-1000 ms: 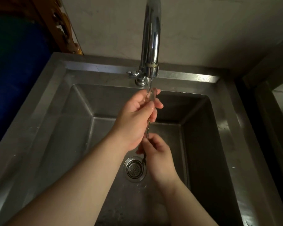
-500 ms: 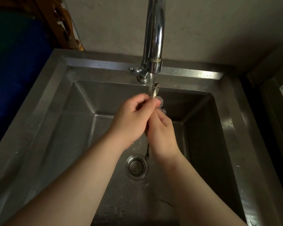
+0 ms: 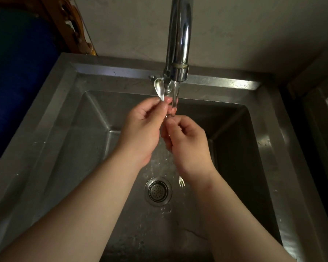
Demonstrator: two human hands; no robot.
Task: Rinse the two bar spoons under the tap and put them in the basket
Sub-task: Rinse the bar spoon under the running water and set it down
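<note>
L hand: my left hand (image 3: 140,129) is over the sink basin, fingers curled, thumb + forefinger pinched on the bar spoon (image 3: 158,88) right below its bowl.
R hand: my right hand (image 3: 187,144) sits just beside the left one, slightly lower and nearer to me, fingers closed round the shaft; the metal runs through the fist.
Spoon: bowl end sticks up above the L fingertips, tilted left, next to the tap base. Forked end (image 3: 181,182) pokes out below the R wrist, over the basin floor near the drain. Looks like one long piece w/ both ends, but can't tell if a 2nd spoon is bundled in the grip.
Tap: chrome tap (image 3: 179,44) stands at the back rim, spout pointing down over the hands.
Water: stream (image 3: 175,97) is running, falls just right of the spoon bowl and lands on my fingertips where both hands meet.
Sink: steel sink (image 3: 51,133), wet floor, droplets around the drain strainer (image 3: 158,190).
Basket: not in view.
</note>
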